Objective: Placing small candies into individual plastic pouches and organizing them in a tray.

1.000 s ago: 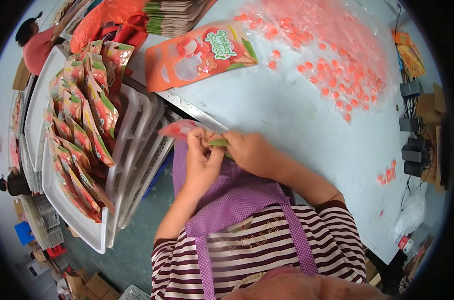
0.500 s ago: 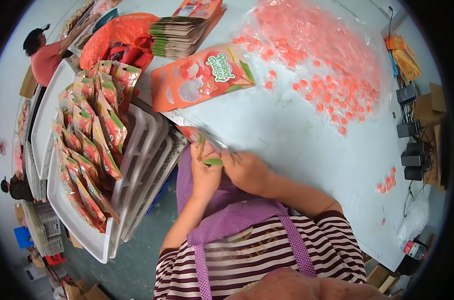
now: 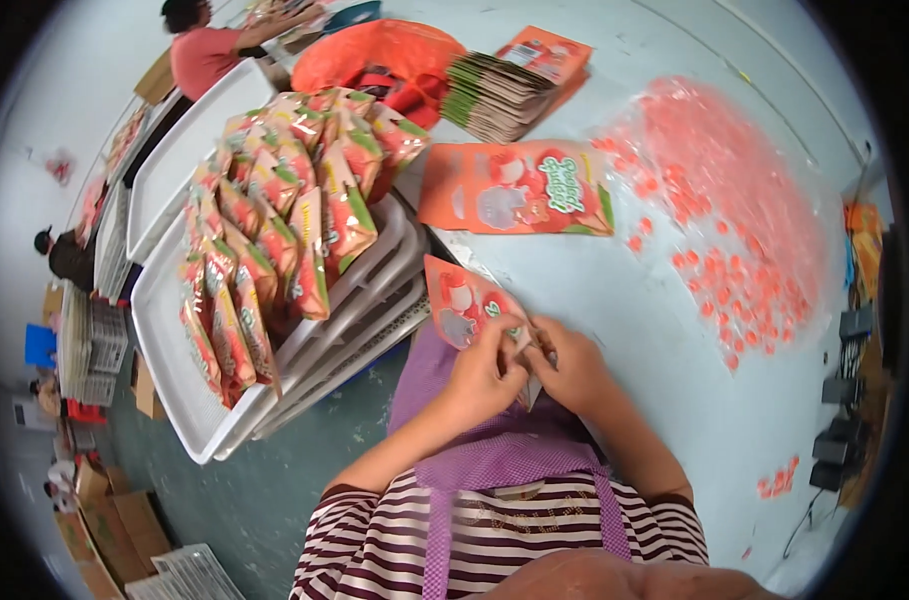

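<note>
Between my hands is a pink-orange fudge pouch (image 3: 452,300), tilted over the table edge above my lap, its printed front partly showing. My left hand (image 3: 486,375) is closed on the pouch's near end, thumb and fingers pinching it. My right hand (image 3: 571,368) also pinches this end, its fingertips close to the left ones; what the fingertips do at the edge is partly hidden. Beyond them a flat pouch (image 3: 509,190) of the same kind lies on the table. Loose orange-red sweets (image 3: 719,280) spread from a large clear plastic bag (image 3: 744,170) to the right.
Left of me, a white tray (image 3: 164,340) full of upright filled pouches (image 3: 274,190) rests on stacked trays. A bundle of flat pouches (image 3: 489,100) and an orange bag (image 3: 369,50) lie at the back. A person (image 3: 209,55) works at far left. Black adapters (image 3: 844,405) line the right edge.
The whole view has shifted, so the trays and table appear further right. The held pouch has come up and turned, showing more of its front. Both hands still grip it.
</note>
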### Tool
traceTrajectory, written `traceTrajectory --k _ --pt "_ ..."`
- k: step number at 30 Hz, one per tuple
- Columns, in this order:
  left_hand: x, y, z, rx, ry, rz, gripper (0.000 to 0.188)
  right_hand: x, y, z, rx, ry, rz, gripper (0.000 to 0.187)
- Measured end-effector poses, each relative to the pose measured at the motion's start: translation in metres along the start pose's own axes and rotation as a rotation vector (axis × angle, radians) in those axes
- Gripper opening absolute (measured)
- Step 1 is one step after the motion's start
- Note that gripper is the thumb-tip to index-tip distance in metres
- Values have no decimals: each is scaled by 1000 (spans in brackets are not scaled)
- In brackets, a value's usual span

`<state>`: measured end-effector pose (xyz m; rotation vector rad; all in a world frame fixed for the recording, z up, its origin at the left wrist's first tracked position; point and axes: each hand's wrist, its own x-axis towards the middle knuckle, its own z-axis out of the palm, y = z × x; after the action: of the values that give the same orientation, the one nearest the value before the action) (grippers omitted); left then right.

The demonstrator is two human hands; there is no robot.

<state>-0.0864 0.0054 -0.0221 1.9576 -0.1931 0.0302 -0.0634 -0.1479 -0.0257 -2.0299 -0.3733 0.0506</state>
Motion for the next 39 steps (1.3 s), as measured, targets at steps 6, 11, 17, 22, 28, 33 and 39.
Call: traceTrajectory --k 6,11,17,22,28,33,39 --pt "-4 6 -17 -7 -102 -18 47 -2 -2 -5 -95 -260 83 26" --pt "-4 15 -37 95 -58 80 47 5 6 -21 -56 -119 -50 35" --pt "2 26 -30 106 -249 420 56 -2 -8 1 440 -65 121 36" --pt "3 24 -49 243 -329 538 45 -4 4 -11 280 -48 27 34" --pt "6 20 -59 627 -267 642 37 0 8 -9 106 -20 48 29" --pt "-5 14 -63 825 -344 641 32 0 -4 -6 130 -179 99 30" --pt "-9 18 -78 760 -405 527 42 -1 -10 4 135 -206 131 27"
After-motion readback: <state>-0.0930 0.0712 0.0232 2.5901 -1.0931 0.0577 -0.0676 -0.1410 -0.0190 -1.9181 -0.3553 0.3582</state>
